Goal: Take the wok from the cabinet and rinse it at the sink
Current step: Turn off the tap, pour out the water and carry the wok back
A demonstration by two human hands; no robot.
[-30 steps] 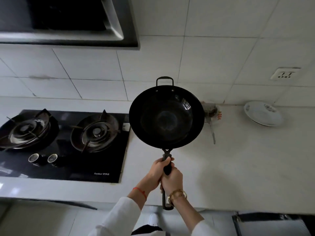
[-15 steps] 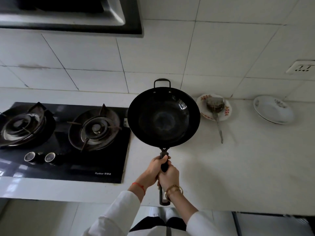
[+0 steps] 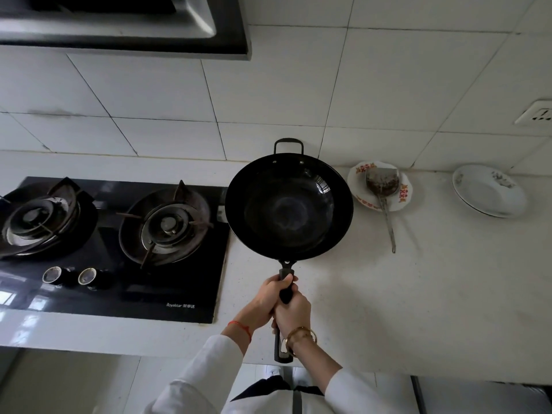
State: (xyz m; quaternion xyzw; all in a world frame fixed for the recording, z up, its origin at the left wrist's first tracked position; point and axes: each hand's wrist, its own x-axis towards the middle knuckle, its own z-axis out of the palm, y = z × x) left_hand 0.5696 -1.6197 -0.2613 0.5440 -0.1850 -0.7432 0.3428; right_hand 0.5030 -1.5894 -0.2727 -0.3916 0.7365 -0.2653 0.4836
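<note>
A black wok (image 3: pixel 288 206) with a long handle and a small loop handle at its far side hangs level above the white counter, just right of the stove. Both hands grip its long handle. My left hand (image 3: pixel 270 297) holds it higher up, nearer the bowl. My right hand (image 3: pixel 292 315) wraps it just below, a gold bangle on the wrist. The wok's bowl looks empty. No sink or cabinet is in view.
A black two-burner gas stove (image 3: pixel 113 243) fills the counter's left. A patterned plate (image 3: pixel 403 192) with a dirty metal spatula (image 3: pixel 385 198) lies right of the wok, a white plate (image 3: pixel 490 195) farther right. A range hood (image 3: pixel 125 25) hangs above; a wall socket (image 3: pixel 537 115) at right.
The wok and both hands keep the same grip. The view has shifted, so the patterned plate and spatula, once hidden behind the wok, now show beside it.
</note>
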